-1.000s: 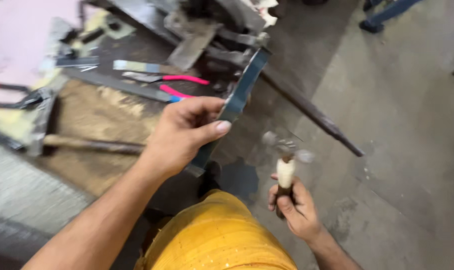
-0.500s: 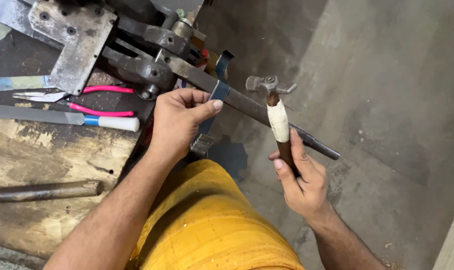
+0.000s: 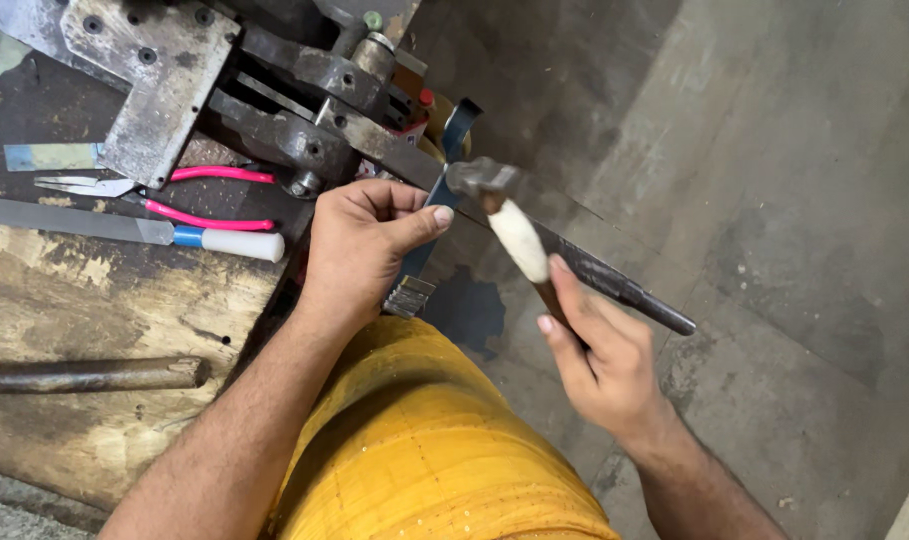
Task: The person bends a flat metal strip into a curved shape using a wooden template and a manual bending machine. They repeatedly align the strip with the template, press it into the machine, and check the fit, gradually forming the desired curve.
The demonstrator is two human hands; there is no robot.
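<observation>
My left hand (image 3: 359, 245) grips a flat blue-grey metal strip (image 3: 452, 150) that lies across a long dark steel bar (image 3: 614, 285) jutting from a bench machine. My right hand (image 3: 599, 350) holds a small hammer by its dark handle, which has a white wrapping (image 3: 519, 238). The blurred hammer head (image 3: 479, 178) is right at the strip, just above my left thumb. The strip's lower end (image 3: 409, 297) sticks out below my left hand.
The heavy steel machine (image 3: 274, 110) is bolted on a worn wooden bench (image 3: 84, 300). On the bench lie pink-handled pliers (image 3: 189, 195), a flat file with a white handle (image 3: 134, 232) and a round rusty bar (image 3: 84, 375). My yellow-clad knee (image 3: 424, 450) is below. Concrete floor (image 3: 794, 200) on the right.
The hammer has swung from low beside my knee up and left onto the strip. My left hand kept hold of the strip; the view shifted toward the machine.
</observation>
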